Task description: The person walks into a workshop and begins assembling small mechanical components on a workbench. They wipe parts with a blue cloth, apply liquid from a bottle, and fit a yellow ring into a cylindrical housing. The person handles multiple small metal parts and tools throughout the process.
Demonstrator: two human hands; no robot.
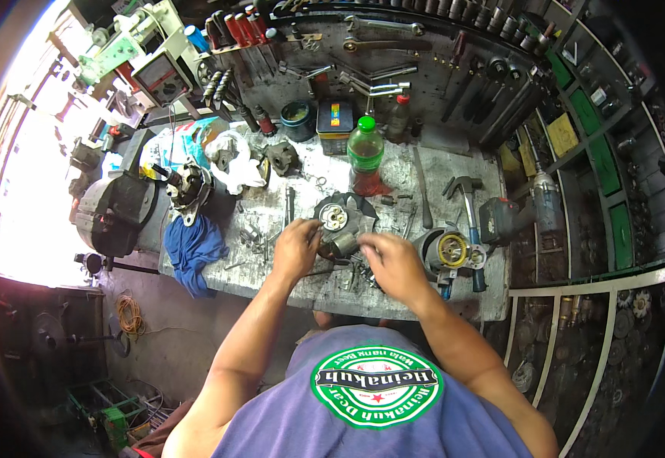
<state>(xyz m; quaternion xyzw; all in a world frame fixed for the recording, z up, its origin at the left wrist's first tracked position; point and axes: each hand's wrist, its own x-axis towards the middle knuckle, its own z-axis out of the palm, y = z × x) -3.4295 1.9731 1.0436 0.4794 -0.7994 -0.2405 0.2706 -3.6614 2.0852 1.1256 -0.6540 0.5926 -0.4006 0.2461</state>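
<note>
Metal housing (338,221), frame centre, on table (393,298). Left hand (296,248) grip clamped on its left edge; right hand (393,263) just right, fingers curled, closure cannot be told. Best steadied with left, small parts kept together. Bottle (365,149) above; hammer (466,200) right.

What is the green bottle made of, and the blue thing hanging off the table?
The green bottle looks like clear, shiny plastic: light passes through it and it has a screw cap. The blue thing seems to be soft cloth, since it crumples and droops over the workbench edge.
</note>
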